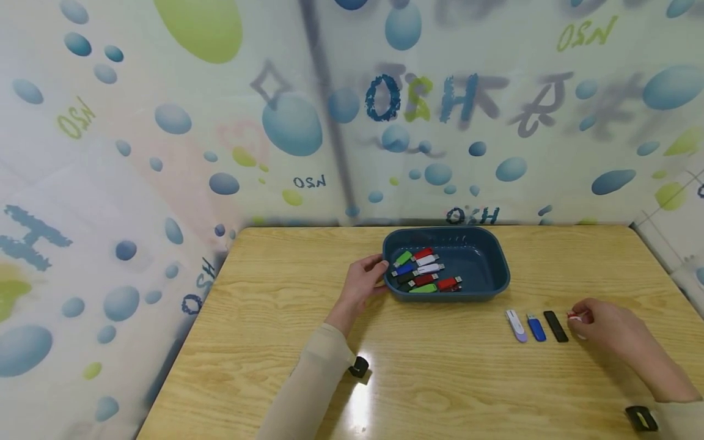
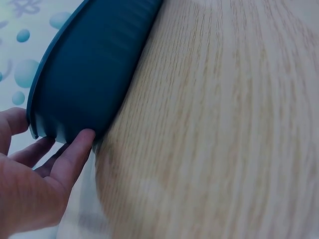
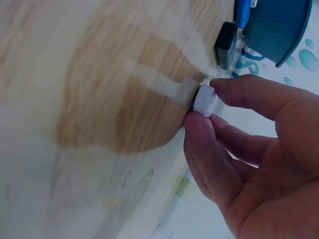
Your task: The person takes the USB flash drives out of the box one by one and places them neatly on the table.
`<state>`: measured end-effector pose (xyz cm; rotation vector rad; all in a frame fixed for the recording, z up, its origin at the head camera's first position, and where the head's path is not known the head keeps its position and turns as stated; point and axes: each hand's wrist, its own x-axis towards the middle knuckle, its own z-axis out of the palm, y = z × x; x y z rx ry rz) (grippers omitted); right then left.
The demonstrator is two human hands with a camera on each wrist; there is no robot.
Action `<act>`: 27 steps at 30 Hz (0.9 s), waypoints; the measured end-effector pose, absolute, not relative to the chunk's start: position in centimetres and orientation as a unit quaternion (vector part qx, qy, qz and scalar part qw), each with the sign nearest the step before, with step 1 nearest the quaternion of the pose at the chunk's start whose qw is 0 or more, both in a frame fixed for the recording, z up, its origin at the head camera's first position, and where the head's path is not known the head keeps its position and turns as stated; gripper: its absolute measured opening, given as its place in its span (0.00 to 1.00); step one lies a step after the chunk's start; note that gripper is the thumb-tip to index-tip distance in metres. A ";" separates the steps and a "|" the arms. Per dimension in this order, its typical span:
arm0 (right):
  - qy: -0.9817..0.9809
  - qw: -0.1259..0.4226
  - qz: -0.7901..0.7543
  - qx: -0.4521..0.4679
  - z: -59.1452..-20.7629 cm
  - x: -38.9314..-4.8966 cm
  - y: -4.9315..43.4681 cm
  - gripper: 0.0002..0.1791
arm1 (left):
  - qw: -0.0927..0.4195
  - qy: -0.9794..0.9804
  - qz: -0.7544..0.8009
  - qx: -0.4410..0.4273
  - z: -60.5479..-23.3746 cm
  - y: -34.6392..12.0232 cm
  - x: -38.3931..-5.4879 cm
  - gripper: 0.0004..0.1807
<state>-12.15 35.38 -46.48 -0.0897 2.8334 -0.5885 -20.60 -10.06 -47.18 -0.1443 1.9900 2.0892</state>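
My left hand (image 1: 363,281) holds the left end of a dark blue plastic bin (image 1: 478,294), its thumb at the rim and its fingers against the outer wall. Inside the bin, mostly on its left side, lie several USB flash drives in green, red, white, blue and black. With thumb and fingertips my right hand (image 1: 613,324) pinches a white USB flash drive (image 3: 203,101) at the table surface; a bit of red shows by it in the head view. Left of that hand, a white-and-lilac drive (image 1: 516,326), a blue drive (image 1: 536,328) and a black drive (image 1: 555,326) lie in a row.
The wooden table (image 1: 440,366) ends at a back edge just behind the bin. A patterned sheet (image 1: 247,122) with blue and green spots hangs behind and to the left. Black wrist straps show on both arms.
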 end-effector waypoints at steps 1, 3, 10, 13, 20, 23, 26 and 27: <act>0.971 0.125 -0.201 -0.029 -46.5 -12.2 35.4 0.17 | 0.126 0.683 0.718 -0.050 -47.3 -10.1 -20.6 0.24; 0.971 0.131 -0.200 -0.027 -46.4 -12.2 35.3 0.17 | 0.125 0.683 0.718 -0.051 -47.3 -10.1 -20.7 0.24; 0.972 0.121 -0.200 -0.023 -46.3 -11.9 35.0 0.16 | 0.127 0.683 0.718 -0.044 -47.3 -10.1 -20.7 0.24; 0.972 0.119 -0.200 -0.024 -46.4 -11.9 35.0 0.17 | 0.127 0.684 0.717 -0.041 -47.3 -10.2 -20.7 0.24; 0.970 0.127 -0.207 -0.025 -46.0 -12.0 35.3 0.30 | 0.127 0.683 0.718 -0.041 -47.4 -10.2 -20.8 0.24; 0.973 0.106 -0.204 -0.018 -45.1 -12.2 35.6 0.34 | 0.130 0.679 0.721 -0.042 -47.4 -10.2 -20.8 0.25; 0.976 0.063 -0.208 -0.013 -43.8 -12.4 35.6 0.33 | 0.131 0.676 0.724 -0.044 -47.3 -10.2 -20.8 0.25; 0.977 0.043 -0.210 -0.013 -43.5 -12.4 35.4 0.32 | 0.131 0.675 0.725 -0.044 -47.3 -10.2 -20.8 0.24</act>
